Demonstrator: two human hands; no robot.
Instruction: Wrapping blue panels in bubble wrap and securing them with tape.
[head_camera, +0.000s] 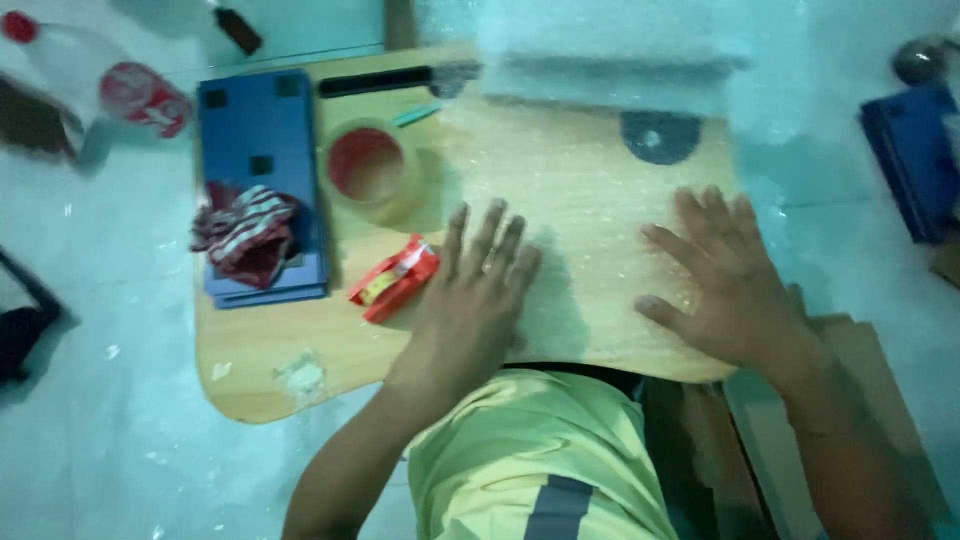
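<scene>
Bubble wrap (590, 200) lies spread over the wooden lap desk (260, 375), pressed flat under the left hand (475, 290) and right hand (725, 285), fingers splayed open, nothing wrapped or taped yet.

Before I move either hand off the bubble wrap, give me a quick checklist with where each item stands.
1. Left hand flat on bubble wrap sheet: ok.
2. Right hand flat on the sheet: ok.
3. Sheet lying smooth across wooden board: ok near the hands; far edge blurred, cannot tell.
4. Tape roll lies near the left hand: ok.
5. Red packet off the sheet: cannot tell, it lies at the edge.
</scene>
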